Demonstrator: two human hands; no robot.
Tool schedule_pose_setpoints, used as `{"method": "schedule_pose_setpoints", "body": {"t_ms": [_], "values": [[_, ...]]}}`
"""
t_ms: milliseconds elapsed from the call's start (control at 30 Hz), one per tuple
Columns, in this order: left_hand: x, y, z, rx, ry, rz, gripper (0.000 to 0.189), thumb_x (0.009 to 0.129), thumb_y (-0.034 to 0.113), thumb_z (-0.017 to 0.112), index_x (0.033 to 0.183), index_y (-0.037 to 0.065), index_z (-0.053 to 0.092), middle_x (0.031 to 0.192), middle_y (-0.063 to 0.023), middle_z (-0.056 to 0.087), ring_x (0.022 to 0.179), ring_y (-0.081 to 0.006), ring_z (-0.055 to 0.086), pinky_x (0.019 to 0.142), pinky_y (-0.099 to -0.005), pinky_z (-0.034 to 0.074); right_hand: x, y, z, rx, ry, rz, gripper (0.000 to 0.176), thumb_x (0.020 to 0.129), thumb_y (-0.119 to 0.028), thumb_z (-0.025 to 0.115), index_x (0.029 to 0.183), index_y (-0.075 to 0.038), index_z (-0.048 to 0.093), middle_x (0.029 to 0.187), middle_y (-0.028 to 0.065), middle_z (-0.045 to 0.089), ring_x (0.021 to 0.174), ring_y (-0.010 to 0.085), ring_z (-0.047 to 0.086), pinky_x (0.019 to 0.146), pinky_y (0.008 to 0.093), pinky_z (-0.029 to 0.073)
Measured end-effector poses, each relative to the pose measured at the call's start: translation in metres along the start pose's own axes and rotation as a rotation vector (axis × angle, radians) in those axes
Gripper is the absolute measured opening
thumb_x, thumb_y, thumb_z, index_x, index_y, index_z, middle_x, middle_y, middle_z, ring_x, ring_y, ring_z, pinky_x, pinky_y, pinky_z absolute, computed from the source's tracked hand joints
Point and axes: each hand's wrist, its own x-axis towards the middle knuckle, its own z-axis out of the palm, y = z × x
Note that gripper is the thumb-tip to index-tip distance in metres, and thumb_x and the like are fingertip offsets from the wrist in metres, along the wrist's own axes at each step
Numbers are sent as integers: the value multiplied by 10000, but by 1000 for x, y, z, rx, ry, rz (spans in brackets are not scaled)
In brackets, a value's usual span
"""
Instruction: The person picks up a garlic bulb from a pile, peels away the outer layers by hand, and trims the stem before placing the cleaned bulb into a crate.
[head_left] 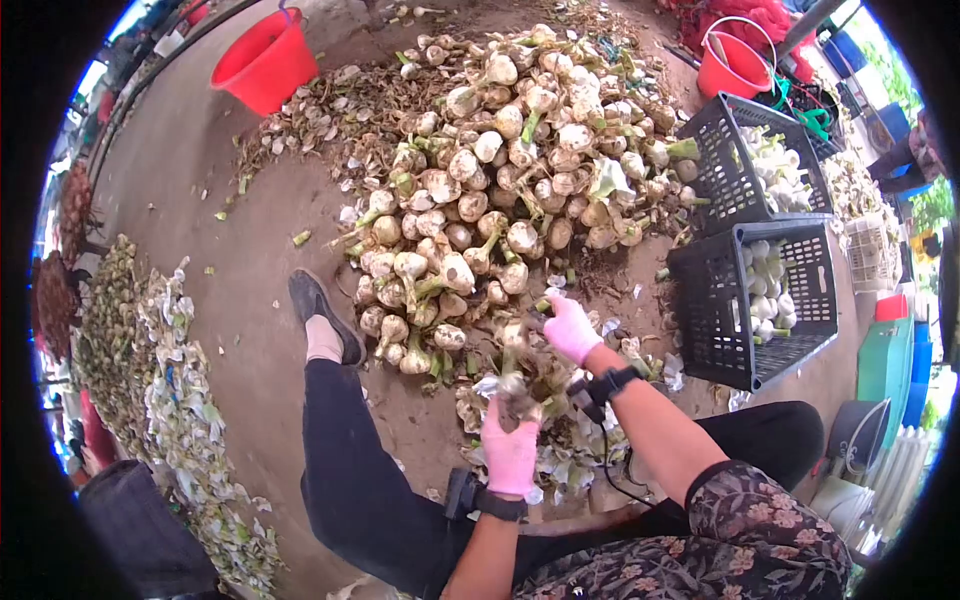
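Note:
My left hand [509, 452], in a pink glove, is closed around a garlic bulb [512, 385], which is blurred, at the lower middle. Just above and to the right is my right hand [571, 328], also pink-gloved, its fingers closed near the top of the stem; a small dark thing shows at its fingertips, too unclear to name. Beyond both hands lies a large pile of garlic bulbs [480, 205] with cut stems and roots. Peeled skins and trimmings [575, 450] lie under and beside my hands.
Two black crates [712, 310] holding cleaner bulbs stand at the right. A red bucket [265, 65] is at the upper left, another red bucket [735, 65] at the upper right. My outstretched leg [355, 450] borders the pile's near left. Part of a person [910, 160] shows at far right.

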Motion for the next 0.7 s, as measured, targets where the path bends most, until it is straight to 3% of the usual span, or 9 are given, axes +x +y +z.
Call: {"method": "schedule_pose_setpoints", "body": {"t_ms": [33, 67, 167, 233, 300, 367, 433, 500, 700], "values": [[8, -17, -6, 313, 60, 223, 602, 736, 4, 668, 1271, -83, 406, 1147, -128, 550, 1037, -202, 536, 935, -296, 403, -16, -11, -9, 145, -72, 32, 240, 787, -135, 650, 978, 8, 627, 812, 163, 657, 746, 226, 622, 697, 328, 474], [7, -19, -8, 450, 90, 287, 648, 709, 4, 692, 1274, -97, 391, 1225, -165, 493, 1128, -223, 479, 992, -320, 357, -31, -15, -16, 240, -159, 69, 286, 796, -218, 708, 938, 16, 627, 756, 106, 646, 715, 138, 592, 660, 296, 461], [3, -21, -9, 610, 138, 413, 671, 698, 22, 710, 1280, -80, 392, 1259, -168, 466, 1155, -223, 459, 1006, -325, 343, -82, -51, -36, 674, -257, 143, 232, 845, -198, 670, 958, -2, 618, 831, 24, 639, 750, 92, 589, 665, 248, 480], [5, -26, -13, 438, 85, 418, 708, 648, 93, 745, 1254, -78, 423, 1318, -278, 401, 1245, -379, 384, 1064, -383, 281, -107, -64, -39, 820, -252, 187, 233, 849, -185, 665, 983, -3, 609, 867, 20, 636, 761, 95, 592, 675, 247, 488], [-10, -15, -15, 509, 100, 488, 688, 645, 100, 753, 1235, -71, 442, 1295, -266, 422, 1225, -370, 405, 1043, -386, 309, -127, -67, -40, 1107, -286, 241, 260, 846, -162, 665, 1031, 3, 589, 927, 24, 632, 781, 113, 603, 709, 260, 500], [-30, 8, -9, 528, 135, 639, 583, 631, 74, 749, 1147, -42, 505, 1165, -217, 506, 1117, -359, 486, 948, -389, 402, -145, -80, -39, 1073, -227, 177, 252, 839, -156, 673, 1015, 5, 590, 923, 24, 633, 786, 113, 601, 712, 257, 495], [-39, 14, -9, 558, 146, 719, 557, 612, 55, 740, 1116, -28, 516, 1134, -191, 507, 1072, -337, 508, 926, -374, 409, -160, -97, -37, 810, -63, 30, 257, 819, -147, 697, 999, 5, 594, 900, 22, 636, 800, 109, 590, 722, 250, 479], [-49, 21, -6, 572, 195, 837, 495, 571, 23, 716, 1032, 1, 540, 1043, -162, 520, 972, -332, 544, 866, -369, 433, -164, -88, -26, 779, -30, -22, 255, 818, -165, 699, 987, -5, 595, 872, 16, 626, 784, 97, 578, 698, 245, 473], [-75, 36, -6, 521, 206, 803, 478, 576, 14, 706, 1025, 5, 542, 1004, -145, 549, 955, -334, 556, 855, -372, 439, -186, -99, -31, 867, -94, -33, 220, 841, -154, 672, 993, -15, 594, 908, 43, 639, 815, 90, 577, 719, 243, 481]]}}
